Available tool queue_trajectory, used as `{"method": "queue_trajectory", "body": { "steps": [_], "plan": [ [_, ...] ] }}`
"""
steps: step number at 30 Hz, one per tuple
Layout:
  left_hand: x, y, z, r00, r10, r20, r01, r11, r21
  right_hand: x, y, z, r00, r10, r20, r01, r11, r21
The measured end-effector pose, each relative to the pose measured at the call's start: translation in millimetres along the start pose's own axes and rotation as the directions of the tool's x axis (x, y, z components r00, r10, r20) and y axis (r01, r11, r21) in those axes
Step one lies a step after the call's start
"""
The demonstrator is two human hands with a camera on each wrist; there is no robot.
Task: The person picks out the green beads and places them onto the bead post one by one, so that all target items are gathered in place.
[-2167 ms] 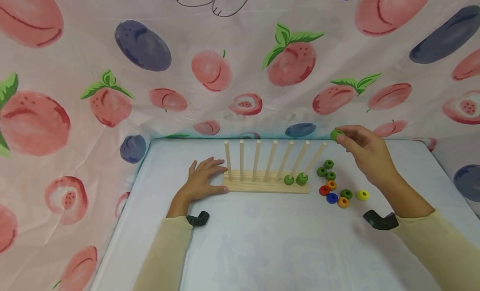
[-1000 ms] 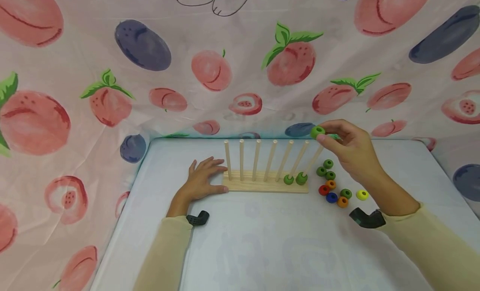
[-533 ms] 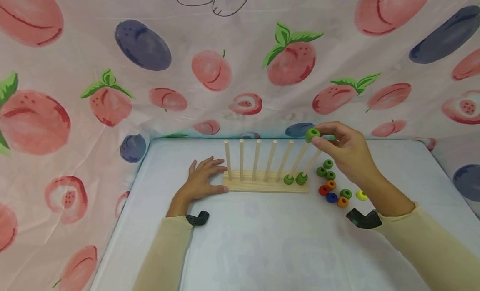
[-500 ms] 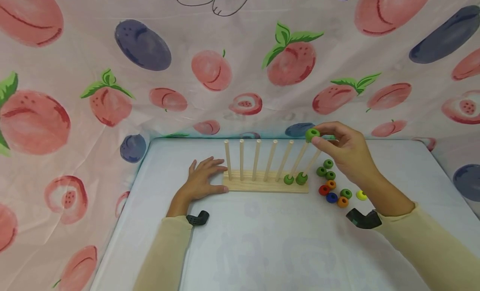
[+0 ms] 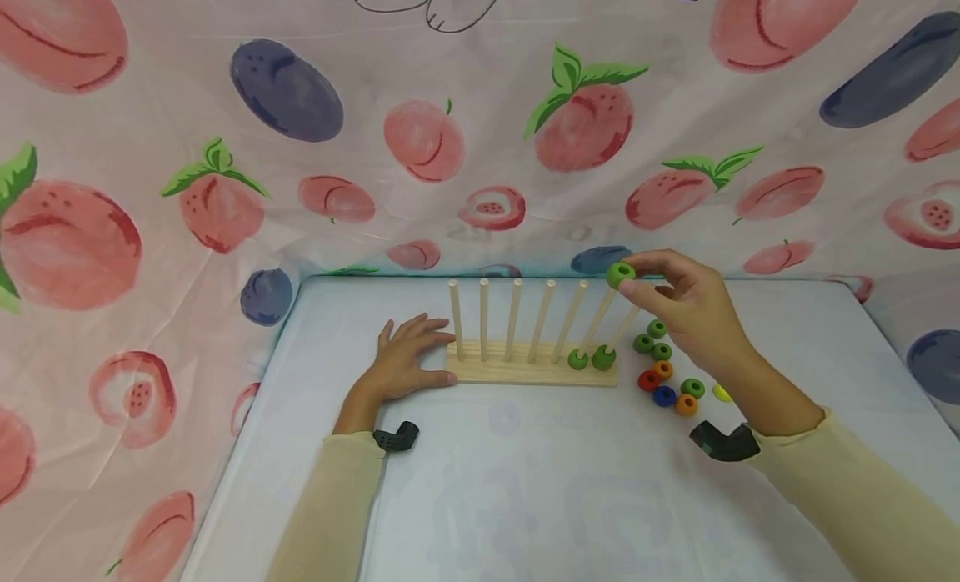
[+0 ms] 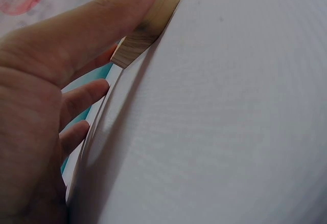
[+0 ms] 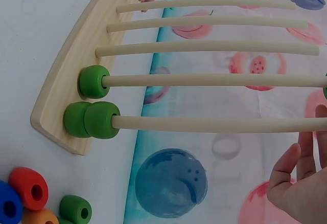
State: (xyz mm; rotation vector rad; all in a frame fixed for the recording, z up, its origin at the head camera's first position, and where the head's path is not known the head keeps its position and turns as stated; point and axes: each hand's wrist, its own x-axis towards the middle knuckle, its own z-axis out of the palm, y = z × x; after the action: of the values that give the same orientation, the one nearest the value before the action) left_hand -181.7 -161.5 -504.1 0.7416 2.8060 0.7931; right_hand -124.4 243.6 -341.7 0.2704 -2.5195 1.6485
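A wooden peg rack stands on the table, its upright pegs in one row. My left hand holds the rack's left end, thumb at the front edge and index finger at the back; in the left wrist view the thumb lies on the wood. Between thumb and fingertips, my right hand pinches a green bead at the top of the second peg from the right. That peg has one green bead at its base. Two stacked green beads sit on the rightmost peg.
Right of the rack lie loose beads: several green ones, a red bead, a blue bead, two orange ones and a yellow bead, partly hidden by my right wrist. A fruit-print cloth hangs behind the white table.
My right hand has carried the green bead leftward from above the loose beads to the top of the second peg from the right, dipping slightly at the end. The left hand stays put.
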Motion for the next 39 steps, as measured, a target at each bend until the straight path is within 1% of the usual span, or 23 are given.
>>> {"method": "queue_trajectory", "body": {
  "steps": [3,10,25,39],
  "plan": [
    [0.2,0.1,-0.2,1.000,-0.001,0.001,0.001,1.000,-0.007,0,0,0,1.000,0.004,-0.001,-0.004,1.000,-0.002],
    [-0.2,0.1,-0.2,1.000,-0.009,0.006,0.009,1.000,-0.007,-1,4,3,1.000,-0.029,0.013,0.029,0.999,0.017],
    [-0.4,0.4,-0.6,1.000,-0.009,0.007,0.009,1.000,-0.013,-2,13,8,1.000,-0.007,0.010,0.007,1.000,0.026],
    [-0.3,2.1,-1.7,1.000,0.000,0.000,0.000,1.000,-0.009,-2,16,9,1.000,0.007,0.007,-0.007,1.000,0.011]
  ]
}}
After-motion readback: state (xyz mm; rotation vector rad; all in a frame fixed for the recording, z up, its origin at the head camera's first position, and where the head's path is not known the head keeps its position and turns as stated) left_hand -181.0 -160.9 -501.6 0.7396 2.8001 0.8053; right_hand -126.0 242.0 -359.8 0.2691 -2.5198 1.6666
